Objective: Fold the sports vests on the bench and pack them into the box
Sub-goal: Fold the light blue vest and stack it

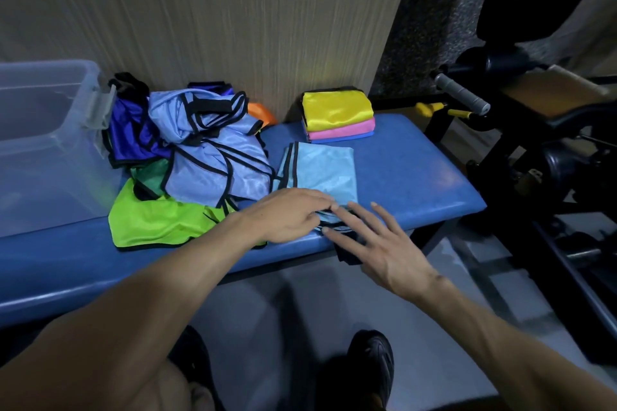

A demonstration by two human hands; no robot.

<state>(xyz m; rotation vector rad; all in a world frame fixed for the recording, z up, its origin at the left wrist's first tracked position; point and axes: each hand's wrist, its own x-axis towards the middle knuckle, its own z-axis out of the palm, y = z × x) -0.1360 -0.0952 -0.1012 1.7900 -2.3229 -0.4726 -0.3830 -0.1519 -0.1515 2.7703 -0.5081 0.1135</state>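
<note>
Lengthwise, light blue vest (322, 172) runs away, hands (287, 215) at near end

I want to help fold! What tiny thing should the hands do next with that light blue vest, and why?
Probably fold the light blue shiny vest over once more. It lies half folded on the blue padded bench, both the left hand and right hand rest at its near edge, and it looks larger than the yellow-topped folded stack.

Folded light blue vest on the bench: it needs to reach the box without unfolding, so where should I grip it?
Probably pinch the light blue folded vest at its near layered edge, from the bench's front side, where both hands already are, clamping all layers.
</note>
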